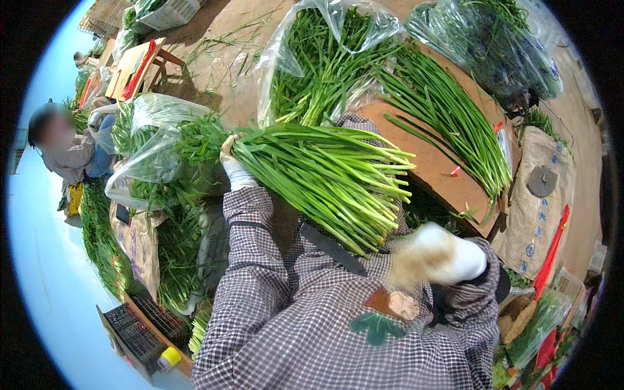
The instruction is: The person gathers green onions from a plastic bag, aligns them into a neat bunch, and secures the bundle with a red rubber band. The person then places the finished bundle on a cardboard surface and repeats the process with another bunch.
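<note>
My left hand [237, 163], in a white glove with a soiled palm side, grips a loose bunch of garlic chives [321, 175] near its leafy end. The pale stem ends fan out to the right above my lap. Just below and right of those stem ends is my right hand [434, 256], gloved too and blurred by motion; its fingers cannot be made out. A dark flat strip [334, 247] lies across my checked clothing, partly under the bunch. Another bunch of chives [453, 122] rests on a brown wooden board [395, 131], with small red pieces of tie beside it.
An open clear plastic bag [265, 87] of greens stands ahead. More bagged greens [151, 161] are at left, near a seated person [73, 146]. A wooden stool [134, 68] bears red ties. Burlap [541, 200], red strips [551, 253] and a brush-like object [519, 317] lie right.
</note>
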Demonstrator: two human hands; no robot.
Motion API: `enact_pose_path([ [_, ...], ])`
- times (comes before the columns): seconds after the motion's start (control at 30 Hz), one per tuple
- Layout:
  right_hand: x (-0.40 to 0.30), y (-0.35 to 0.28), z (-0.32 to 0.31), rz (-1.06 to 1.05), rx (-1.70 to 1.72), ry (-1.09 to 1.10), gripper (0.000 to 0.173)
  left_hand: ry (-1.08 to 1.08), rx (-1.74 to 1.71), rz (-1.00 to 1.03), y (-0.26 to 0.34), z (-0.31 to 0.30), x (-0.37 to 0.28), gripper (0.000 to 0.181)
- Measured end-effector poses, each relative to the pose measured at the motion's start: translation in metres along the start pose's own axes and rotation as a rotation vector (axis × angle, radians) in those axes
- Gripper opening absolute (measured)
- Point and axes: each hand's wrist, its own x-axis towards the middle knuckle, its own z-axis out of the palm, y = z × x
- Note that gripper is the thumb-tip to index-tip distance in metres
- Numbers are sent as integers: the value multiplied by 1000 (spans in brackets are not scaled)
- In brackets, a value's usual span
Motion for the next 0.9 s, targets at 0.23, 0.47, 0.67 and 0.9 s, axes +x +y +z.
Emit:
enact_pose_path([
  [0.23,73,139,-48,-30,-1214,557,37,-191,38,-145,9,76,-53,31],
  [0.47,86,144,-73,69,-1074,578,33,-108,1,-96,-11,44,-20,32],
  [0.67,111,142,-67,143,-1366,545,36,-190,19,-101,-12,18,-10,32],
  [0.9,133,149,-88,108,-1295,531,36,-171,-47,-155,-14,25,-9,31],
])
